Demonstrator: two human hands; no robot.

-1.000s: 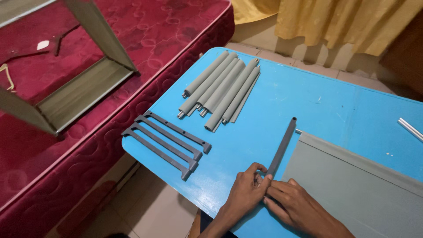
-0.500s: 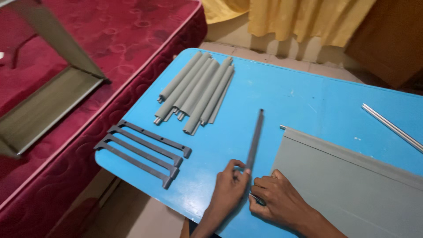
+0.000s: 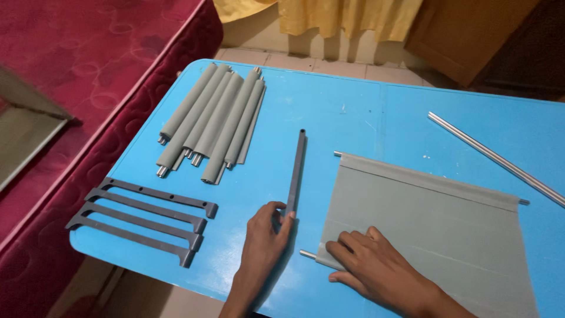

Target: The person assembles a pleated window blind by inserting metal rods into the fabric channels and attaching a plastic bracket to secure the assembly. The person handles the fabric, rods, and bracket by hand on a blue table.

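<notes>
**Left fingers on the bar, right palm on the sheet**

My left hand (image 3: 263,235) is at the near end of the dark grey bar (image 3: 296,172), thumb and fingertips pinching that end where it lies on the blue table (image 3: 353,106). The bar runs straight away from me, flat on the tabletop, its far end lying free in the middle of the table.

My right hand (image 3: 371,268) lies open, palm down, on the near left corner of the grey sheet (image 3: 429,229). It grips nothing; the fingers are spread flat and press the fabric. A metal rod end (image 3: 308,254) sticks out of the sheet's hem just left of my fingers. The sheet lies just right of the bar, not touching it.

Further left, a bundle of grey rolls (image 3: 212,121) lies side by side near the far left edge. Nearer me, three dark brackets (image 3: 144,219) lie in a row by the table's left corner. A bare silver tube (image 3: 494,158) lies slantwise at the right. A red mattress (image 3: 88,76) stands beside the table on the left.
</notes>
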